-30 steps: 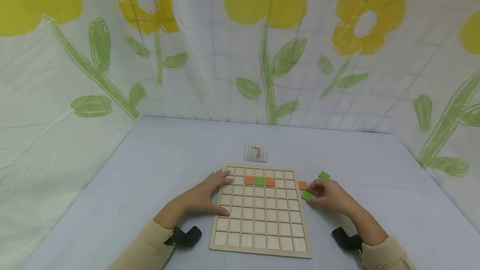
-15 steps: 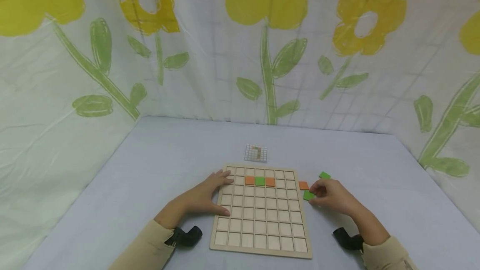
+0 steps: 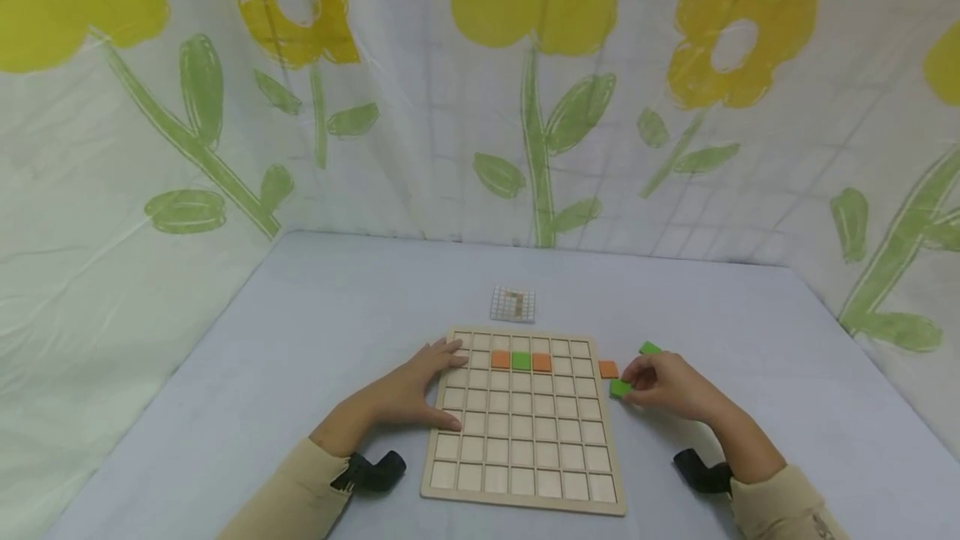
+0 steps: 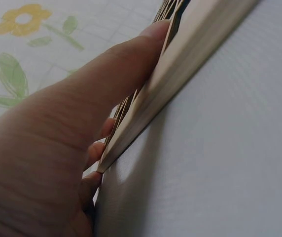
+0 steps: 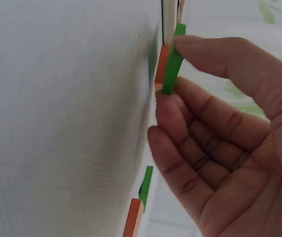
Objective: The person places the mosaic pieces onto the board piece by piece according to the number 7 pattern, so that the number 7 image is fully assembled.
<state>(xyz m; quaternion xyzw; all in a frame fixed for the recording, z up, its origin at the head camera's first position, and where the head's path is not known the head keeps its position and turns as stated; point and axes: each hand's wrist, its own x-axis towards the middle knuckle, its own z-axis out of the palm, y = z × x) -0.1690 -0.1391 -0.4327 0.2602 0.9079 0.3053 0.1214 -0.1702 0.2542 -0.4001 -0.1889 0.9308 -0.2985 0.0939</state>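
The left hand [image 3: 408, 390] lies loosely spread over the left edge of the wooden grid board [image 3: 521, 424], grasping nothing. Right of the board, the right hand [image 3: 667, 386] pinches a green tile [image 3: 618, 388] between thumb and fingers; an orange tile [image 3: 607, 369] lies just beside the board. Three tiles [image 3: 521, 361], orange, green, orange, fill adjoining cells near the board's far end. Beyond the board lies a small gridded card [image 3: 513, 305].

Grid board [image 3: 521, 425] on surface [image 3: 360, 294]; small card [image 3: 513, 305] behind. Three tiles [image 3: 521, 361] side by side, board's second row from back. Left fingers [image 3: 447, 361] on left edge. Right of board: loose tiles [image 3: 608, 369]; held tile [image 3: 618, 389] between right fingers [image 3: 641, 397].
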